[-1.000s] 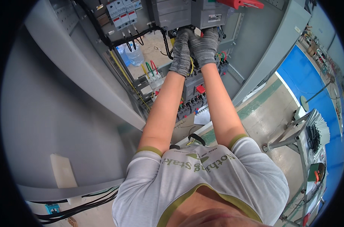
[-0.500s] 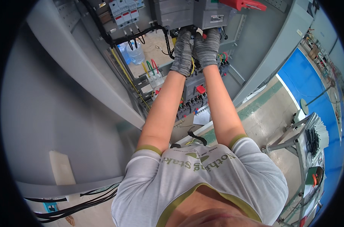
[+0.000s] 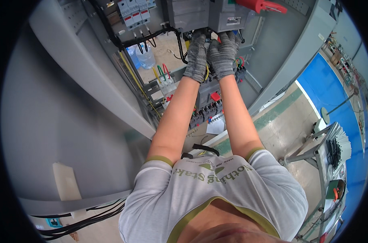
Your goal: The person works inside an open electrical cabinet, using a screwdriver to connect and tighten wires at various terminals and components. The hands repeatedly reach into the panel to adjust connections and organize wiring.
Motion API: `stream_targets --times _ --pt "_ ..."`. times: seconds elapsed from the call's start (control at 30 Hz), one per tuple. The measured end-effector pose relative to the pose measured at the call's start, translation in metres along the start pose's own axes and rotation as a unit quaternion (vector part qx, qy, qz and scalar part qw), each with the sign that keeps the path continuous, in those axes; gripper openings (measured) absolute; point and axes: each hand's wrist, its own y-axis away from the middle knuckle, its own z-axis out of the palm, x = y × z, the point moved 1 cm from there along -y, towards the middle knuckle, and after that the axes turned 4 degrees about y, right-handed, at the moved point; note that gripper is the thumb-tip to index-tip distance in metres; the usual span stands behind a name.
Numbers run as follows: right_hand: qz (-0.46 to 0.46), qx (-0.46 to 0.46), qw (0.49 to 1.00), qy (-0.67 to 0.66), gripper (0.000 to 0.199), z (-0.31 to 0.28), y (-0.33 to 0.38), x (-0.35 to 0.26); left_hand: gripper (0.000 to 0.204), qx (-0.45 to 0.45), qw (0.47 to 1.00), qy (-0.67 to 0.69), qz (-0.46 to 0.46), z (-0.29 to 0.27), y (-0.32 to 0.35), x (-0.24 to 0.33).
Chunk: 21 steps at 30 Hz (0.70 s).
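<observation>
Both hands wear grey knitted gloves and reach into a metal cabinet, close together under a large grey switch unit (image 3: 188,16). My left hand (image 3: 196,58) is at the underside of this unit, beside a black bundled cable (image 3: 179,42); its fingers are bent and the tips hidden. My right hand (image 3: 223,56) is just to its right, below the unit's right block (image 3: 225,18), fingers curled upward. Whatever the two hands pinch is out of sight. A red handle (image 3: 261,5) sticks out above the right hand. Below the wrists is a grey breaker (image 3: 208,97) with a red part.
White fuse holders (image 3: 133,15) are mounted at upper left. A clear plastic bottle (image 3: 145,56) stands behind the frame. Cabinet posts (image 3: 99,81) flank both arms. Green and red wires (image 3: 164,71) rise from a white terminal part. A metal cart (image 3: 313,152) stands at right.
My right hand has come slightly down toward me, and more of its fingers shows below the unit. My left hand has shifted a little the same way. Both stay under the switch unit.
</observation>
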Motion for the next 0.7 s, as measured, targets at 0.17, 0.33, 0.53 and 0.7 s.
stream_targets --times 0.17,0.33,0.53,0.7 --pt "0.025 0.006 0.996 -0.09 0.034 0.001 0.001 0.001 0.035 0.016 1.0 -0.002 0.009 0.012 0.01 0.012" --pt "-0.006 -0.029 0.996 -0.079 0.037 0.001 0.001 0.003 0.037 0.03 0.999 0.009 -0.021 0.01 0.01 0.011" --pt "0.024 -0.014 0.998 -0.05 0.036 -0.002 0.0 0.004 0.036 0.031 0.999 -0.033 -0.022 0.013 0.011 0.015" --pt "0.033 -0.018 0.996 -0.076 0.036 -0.001 0.0 0.003 0.035 0.016 1.0 -0.013 -0.012 0.009 0.008 0.012"
